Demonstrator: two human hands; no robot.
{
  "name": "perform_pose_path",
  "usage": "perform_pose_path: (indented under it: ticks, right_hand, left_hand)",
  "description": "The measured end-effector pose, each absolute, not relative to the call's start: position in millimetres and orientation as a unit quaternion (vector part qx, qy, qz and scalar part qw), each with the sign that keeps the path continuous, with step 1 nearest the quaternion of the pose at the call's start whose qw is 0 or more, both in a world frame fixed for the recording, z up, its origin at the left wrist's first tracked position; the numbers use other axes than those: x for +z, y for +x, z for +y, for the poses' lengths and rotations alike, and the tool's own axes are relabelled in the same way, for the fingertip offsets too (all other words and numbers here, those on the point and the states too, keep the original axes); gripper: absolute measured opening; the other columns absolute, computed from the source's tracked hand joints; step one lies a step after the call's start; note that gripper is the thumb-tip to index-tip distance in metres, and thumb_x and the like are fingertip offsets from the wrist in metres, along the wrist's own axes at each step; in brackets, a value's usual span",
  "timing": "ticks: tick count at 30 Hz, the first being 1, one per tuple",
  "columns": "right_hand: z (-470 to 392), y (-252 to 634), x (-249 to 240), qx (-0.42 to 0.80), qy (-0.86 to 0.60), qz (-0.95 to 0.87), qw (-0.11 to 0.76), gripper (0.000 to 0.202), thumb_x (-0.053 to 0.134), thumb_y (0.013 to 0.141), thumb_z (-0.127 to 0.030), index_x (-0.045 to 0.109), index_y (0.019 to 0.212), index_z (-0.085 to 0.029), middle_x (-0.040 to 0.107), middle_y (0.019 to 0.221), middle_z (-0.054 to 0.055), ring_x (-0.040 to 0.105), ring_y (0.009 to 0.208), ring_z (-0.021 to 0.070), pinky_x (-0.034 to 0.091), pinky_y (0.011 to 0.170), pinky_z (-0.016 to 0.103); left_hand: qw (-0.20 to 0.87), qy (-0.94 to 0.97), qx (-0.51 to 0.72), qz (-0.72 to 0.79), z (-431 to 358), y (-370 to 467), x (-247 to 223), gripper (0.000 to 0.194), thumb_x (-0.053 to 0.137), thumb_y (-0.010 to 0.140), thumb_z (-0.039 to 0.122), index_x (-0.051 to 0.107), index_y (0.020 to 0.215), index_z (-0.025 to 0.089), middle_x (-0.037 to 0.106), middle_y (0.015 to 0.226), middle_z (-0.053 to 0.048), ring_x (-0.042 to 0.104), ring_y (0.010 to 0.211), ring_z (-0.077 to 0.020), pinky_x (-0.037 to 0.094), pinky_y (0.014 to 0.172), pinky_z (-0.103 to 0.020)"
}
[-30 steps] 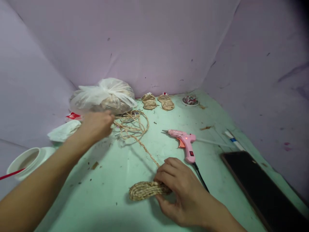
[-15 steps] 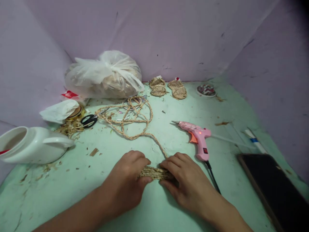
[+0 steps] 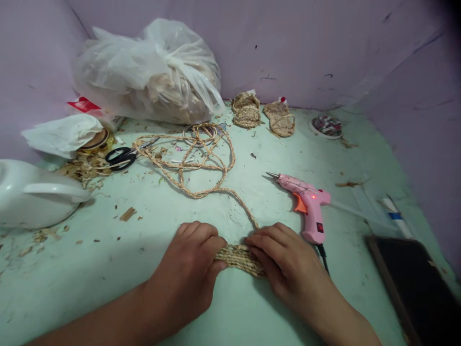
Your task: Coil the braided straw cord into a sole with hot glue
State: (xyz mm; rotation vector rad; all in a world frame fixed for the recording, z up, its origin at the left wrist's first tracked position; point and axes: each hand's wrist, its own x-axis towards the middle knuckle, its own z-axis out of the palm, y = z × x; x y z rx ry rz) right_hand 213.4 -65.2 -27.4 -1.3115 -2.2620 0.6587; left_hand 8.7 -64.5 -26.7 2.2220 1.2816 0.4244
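Between my two hands is a flat piece of coiled braided straw cord (image 3: 239,259), its rows lying side by side. My left hand (image 3: 194,269) is closed on its left end, thumb below and fingers above. On its right end my right hand (image 3: 284,264) is closed too, fingers bent over the upper edge. From beside the right fingertips a loose length of braided cord (image 3: 205,193) runs away into a loopy tangle on the table. The underside of the coiled piece is hidden.
A pink glue gun (image 3: 306,202) with a lit orange light lies right of my hands. Nearby is a dark phone-like slab (image 3: 414,283). Farther back are scissors (image 3: 120,158), a plastic bag (image 3: 151,77), two small woven soles (image 3: 247,110), a dish (image 3: 326,127) and a white jug (image 3: 36,197).
The camera view has shifted, so the back of the table looks nearer. My right fingers have shifted on the coiled piece, and more of its rows show between my hands.
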Motion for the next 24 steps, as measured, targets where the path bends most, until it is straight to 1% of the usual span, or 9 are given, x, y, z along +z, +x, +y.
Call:
perform_pose_path:
  ticks: [10, 16, 22, 24]
  right_hand:
    - [-67.3, 210.0, -21.3, 0.226, -0.493, -0.819, 0.184, 0.02, 0.049, 0.078, -0.005, 0.062, 0.083, -0.019, 0.063, 0.078, 0.005, 0.05, 0.073, 0.02, 0.038, 0.062, 0.033]
    - [-66.1, 207.6, -19.5, 0.235, -0.513, -0.807, 0.174, 0.017, 0.047, 0.083, -0.013, 0.062, 0.083, -0.021, 0.063, 0.077, 0.004, 0.052, 0.071, 0.0197, 0.037, 0.061, 0.033]
    - [-66.2, 211.2, -15.7, 0.279, -0.503, -0.804, 0.152, 0.021, 0.045, 0.083, -0.01, 0.063, 0.088, -0.021, 0.064, 0.083, 0.004, 0.053, 0.075, 0.0201, 0.039, 0.064, 0.034]
    - [-67.3, 213.2, -13.3, 0.281, -0.5, -0.807, 0.141, 0.02, 0.046, 0.085, -0.013, 0.063, 0.09, -0.022, 0.064, 0.084, 0.004, 0.053, 0.076, 0.0202, 0.04, 0.065, 0.035]
  left_hand:
    - [0.258, 0.81, 0.148, 0.506, -66.7, 11.6, -23.4, 0.006, 0.051, 0.08, 0.014, 0.055, 0.083, 0.018, 0.055, 0.086, -0.006, 0.048, 0.084, -0.0229, 0.039, 0.077, -0.042]
    - [0.257, 0.805, 0.137, 0.518, -67.3, 12.4, -23.8, 0.006, 0.053, 0.079, 0.012, 0.056, 0.081, 0.017, 0.055, 0.085, -0.005, 0.047, 0.083, -0.0226, 0.039, 0.077, -0.042]
    - [0.245, 0.808, 0.158, 0.512, -69.0, 12.0, -25.9, 0.008, 0.05, 0.081, 0.012, 0.056, 0.08, 0.017, 0.054, 0.084, -0.005, 0.047, 0.083, -0.0227, 0.039, 0.076, -0.042]
    - [0.239, 0.809, 0.162, 0.512, -69.6, 11.4, -26.5, 0.008, 0.049, 0.081, 0.013, 0.056, 0.08, 0.017, 0.054, 0.083, -0.005, 0.047, 0.082, -0.0227, 0.039, 0.076, -0.042]
